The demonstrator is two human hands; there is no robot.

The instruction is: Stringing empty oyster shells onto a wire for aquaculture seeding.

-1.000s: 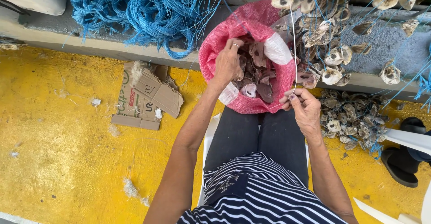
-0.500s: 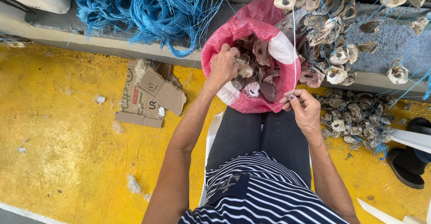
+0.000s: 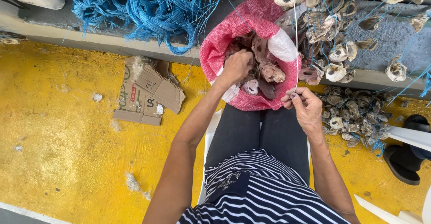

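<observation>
Far left: yellow-painted floor [image 3: 58,152], scuffed, with small tufts of pale fibre scattered on it. A torn, flattened piece of cardboard [image 3: 148,93] lies on the floor near the grey concrete ledge [image 3: 90,37]. A big tangle of blue rope [image 3: 143,8] is heaped on that ledge and hangs over its edge.

Centre: person seated, dark trousers, striped top. A pink woven sack [image 3: 244,39] stands open at the knees, rim rolled down, white lining showing on the right side. Inside it, a pile of oyster shells [image 3: 265,69], brownish and pale.

Left hand [image 3: 237,66] is down inside the sack's mouth, fingers curled among the shells; whether it is gripping one I cannot tell, as the fingertips are hidden. Right hand [image 3: 305,105] is just outside the sack's right rim, fingertips pinched together on a thin pale line [image 3: 296,39] that runs straight up out of view. The two hands are apart, the sack rim between them.

Right: strung shells [image 3: 336,48] hang on blue cords against the ledge; more loose shells [image 3: 354,116] are heaped on the floor below. Far right, a dark sandal [image 3: 404,161] on the floor.
</observation>
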